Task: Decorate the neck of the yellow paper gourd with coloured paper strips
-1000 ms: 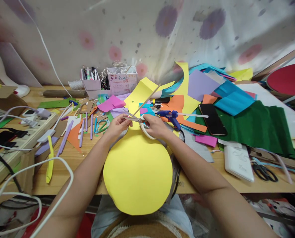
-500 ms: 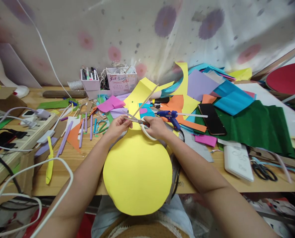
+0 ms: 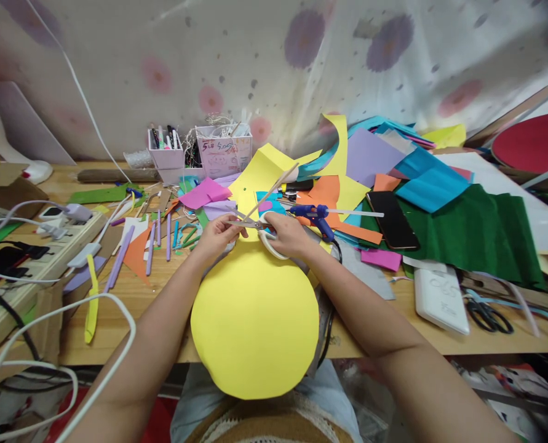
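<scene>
A large round yellow paper sheet (image 3: pixel 255 314) with a narrow neck at its far end lies in front of me, hanging over the table's near edge. My left hand (image 3: pixel 217 234) pinches the neck of the sheet from the left. My right hand (image 3: pixel 286 234) is wrapped round the white handles of a pair of scissors (image 3: pixel 259 228), whose blades point left across the neck toward my left fingers. A thin wooden stick (image 3: pixel 274 188) slants up just behind the hands.
A blue glue gun (image 3: pixel 317 216) and a black phone (image 3: pixel 391 220) lie right of my hands among coloured papers and green felt (image 3: pixel 481 237). Pen holders (image 3: pixel 166 149) stand at the back. A power strip (image 3: pixel 34 252) and cables lie left; black scissors (image 3: pixel 489 315) far right.
Both hands have stayed at the yellow neck with barely any shift. The scissors handles have moved slightly in my right hand.
</scene>
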Available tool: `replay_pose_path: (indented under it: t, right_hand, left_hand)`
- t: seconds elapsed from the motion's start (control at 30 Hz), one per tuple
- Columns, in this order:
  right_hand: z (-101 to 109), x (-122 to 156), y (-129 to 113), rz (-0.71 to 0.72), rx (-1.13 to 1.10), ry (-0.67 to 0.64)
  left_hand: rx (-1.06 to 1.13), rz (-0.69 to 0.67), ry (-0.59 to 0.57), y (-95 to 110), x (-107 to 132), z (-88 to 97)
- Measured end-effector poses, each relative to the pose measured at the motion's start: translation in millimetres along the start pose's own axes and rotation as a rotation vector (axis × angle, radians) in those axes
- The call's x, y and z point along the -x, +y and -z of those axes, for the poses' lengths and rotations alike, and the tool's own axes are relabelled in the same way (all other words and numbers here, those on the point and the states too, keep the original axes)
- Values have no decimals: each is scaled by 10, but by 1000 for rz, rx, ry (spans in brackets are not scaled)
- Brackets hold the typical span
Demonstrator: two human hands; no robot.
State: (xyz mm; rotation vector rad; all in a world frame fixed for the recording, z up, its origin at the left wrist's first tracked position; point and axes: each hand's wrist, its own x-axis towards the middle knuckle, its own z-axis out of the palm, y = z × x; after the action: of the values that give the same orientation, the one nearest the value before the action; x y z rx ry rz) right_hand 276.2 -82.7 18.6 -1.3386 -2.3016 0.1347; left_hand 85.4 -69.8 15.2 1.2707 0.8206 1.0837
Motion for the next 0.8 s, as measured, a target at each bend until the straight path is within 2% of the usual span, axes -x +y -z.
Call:
replay_pose_path:
  t: [0.3, 0.47, 0.6, 0.8]
  right_hand:
    - [13, 18, -46, -115, 16, -3]
    - [35, 3, -61, -174, 38, -28]
    - [30, 3, -28, -130, 42, -14]
    - [17, 8, 22, 9, 30, 6]
  left_hand:
    - [21, 11, -17, 10, -3, -5]
    - [-5, -4, 28, 28, 7, -54]
    - [-19, -39, 84, 18, 4, -63]
    - [-19, -42, 34, -4, -4, -32]
